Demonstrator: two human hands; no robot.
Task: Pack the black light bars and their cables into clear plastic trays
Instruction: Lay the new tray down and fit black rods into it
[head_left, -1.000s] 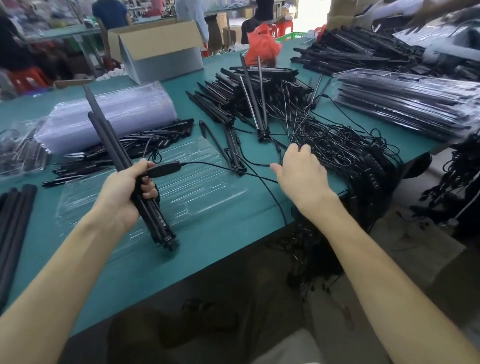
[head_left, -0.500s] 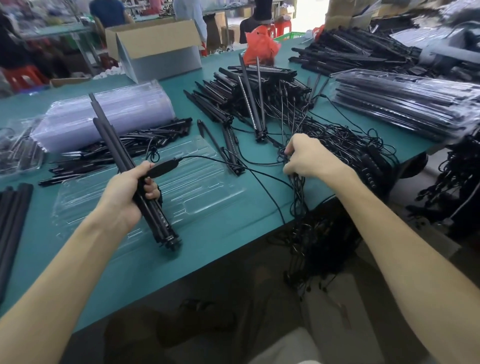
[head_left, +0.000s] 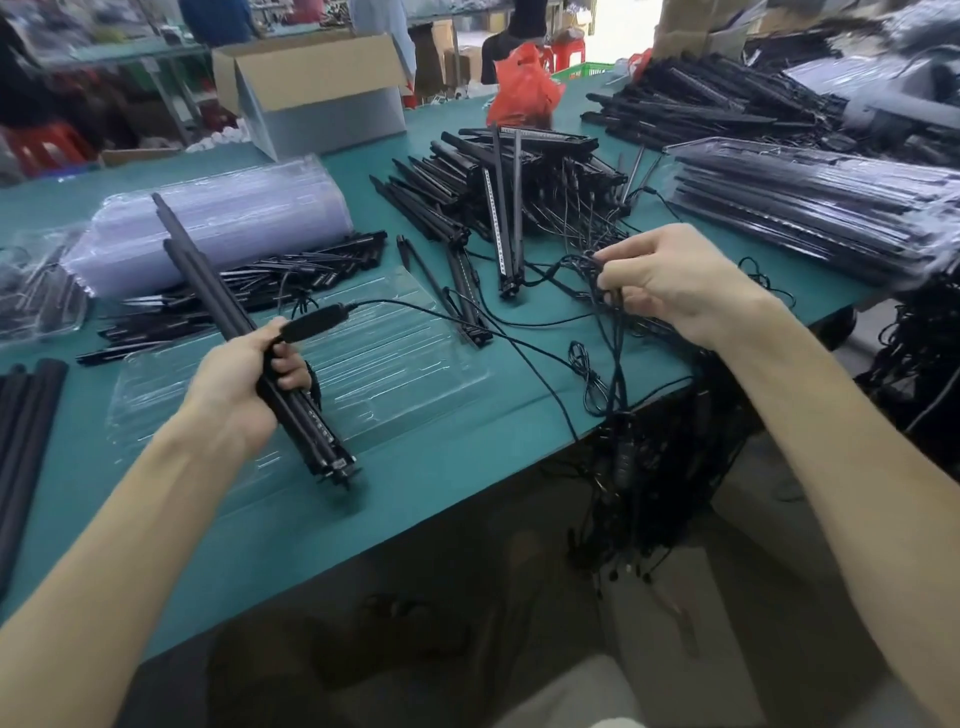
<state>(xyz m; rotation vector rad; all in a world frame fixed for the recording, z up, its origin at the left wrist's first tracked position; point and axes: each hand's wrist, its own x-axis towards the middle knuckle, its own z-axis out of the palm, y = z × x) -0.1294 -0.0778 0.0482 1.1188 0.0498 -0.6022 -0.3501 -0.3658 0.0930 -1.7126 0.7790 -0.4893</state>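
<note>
**Mid-run: one tray open, plenty of bars left**

At 9 o'clock our left hand (head_left: 244, 384) is curled round a bundle of black light bars (head_left: 208, 275) and a cable controller (head_left: 317, 322), above the clear plastic tray (head_left: 415, 374), which looks unfilled; at 2 o'clock our right hand (head_left: 670, 291) has its fingers curled round strands of the tangled cables (head_left: 618, 415); filled trays (head_left: 810, 208) stacked further out at 2 o'clock suggest part is done; the loose bar heap (head_left: 457, 176) at 12 o'clock and empty tray stack (head_left: 218, 218) at 10 o'clock remain.
</note>
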